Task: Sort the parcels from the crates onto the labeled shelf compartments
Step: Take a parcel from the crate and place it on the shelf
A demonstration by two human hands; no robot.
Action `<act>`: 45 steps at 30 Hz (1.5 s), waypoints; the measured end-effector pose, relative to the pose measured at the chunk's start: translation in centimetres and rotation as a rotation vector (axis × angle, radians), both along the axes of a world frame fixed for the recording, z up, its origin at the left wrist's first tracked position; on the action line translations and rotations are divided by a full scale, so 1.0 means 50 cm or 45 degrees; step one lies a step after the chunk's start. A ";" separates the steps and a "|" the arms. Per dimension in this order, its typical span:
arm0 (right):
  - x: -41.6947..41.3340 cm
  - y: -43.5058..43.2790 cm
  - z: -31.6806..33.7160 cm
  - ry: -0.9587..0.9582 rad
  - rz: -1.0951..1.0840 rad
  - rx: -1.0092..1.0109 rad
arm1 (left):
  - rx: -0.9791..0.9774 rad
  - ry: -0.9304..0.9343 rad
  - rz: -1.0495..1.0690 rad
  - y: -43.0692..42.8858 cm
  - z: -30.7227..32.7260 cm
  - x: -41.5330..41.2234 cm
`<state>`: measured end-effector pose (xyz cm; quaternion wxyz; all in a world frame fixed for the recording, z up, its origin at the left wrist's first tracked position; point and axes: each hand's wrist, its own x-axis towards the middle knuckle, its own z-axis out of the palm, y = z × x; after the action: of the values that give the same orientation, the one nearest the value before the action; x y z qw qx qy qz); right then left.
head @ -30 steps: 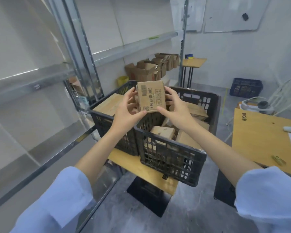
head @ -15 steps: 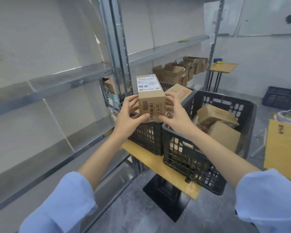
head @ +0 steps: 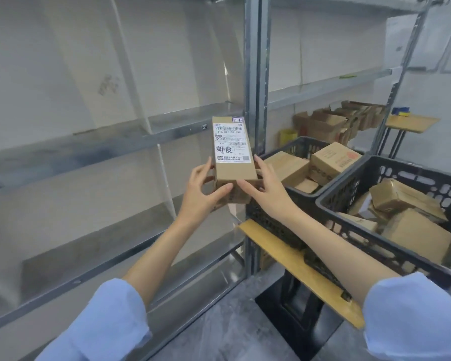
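Holding the parcel (head: pixel 232 162) before the shelf (head: pixel 115 144), left of the crates (head: pixel 349 188), clamped at its near end between left hand (head: pixel 206 194) and right hand (head: pixel 266 188). Likely risking a forward tip, gripping only that end, or misreading the label (head: pixel 232 144) and choosing a wrong compartment.

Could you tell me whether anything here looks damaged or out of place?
The held parcel, gripped by the left hand and right hand, looks intact. In the nearer crate the parcels lie jumbled and tilted; the topmost parcel looks creased and dented. No parcel lies on the visible floor.
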<state>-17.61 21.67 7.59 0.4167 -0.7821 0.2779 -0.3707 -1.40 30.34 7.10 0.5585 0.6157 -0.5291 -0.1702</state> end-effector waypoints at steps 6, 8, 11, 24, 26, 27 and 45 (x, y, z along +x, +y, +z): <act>0.128 0.072 0.001 0.076 0.095 -0.093 | -0.087 0.048 0.105 0.110 0.007 0.107; 0.165 0.094 0.004 0.073 0.121 -0.091 | -0.110 0.072 0.150 0.146 0.008 0.136; 0.212 0.127 0.006 0.040 0.212 -0.051 | -0.117 0.093 0.218 0.197 0.004 0.177; 0.339 0.187 0.036 0.084 0.627 -0.162 | -0.135 0.036 0.388 0.341 0.025 0.243; 0.353 0.189 0.039 0.064 0.665 -0.149 | -0.149 0.019 0.424 0.352 0.031 0.246; 0.360 0.189 0.040 0.051 0.687 -0.143 | -0.156 0.010 0.445 0.357 0.033 0.247; 0.535 0.396 0.044 -0.064 1.302 -0.132 | -0.150 -0.065 1.064 0.606 0.042 0.251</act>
<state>9.14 41.46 9.80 0.5119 -0.8286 -0.1688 -0.1516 11.14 60.65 9.18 0.6005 0.7484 -0.2563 0.1166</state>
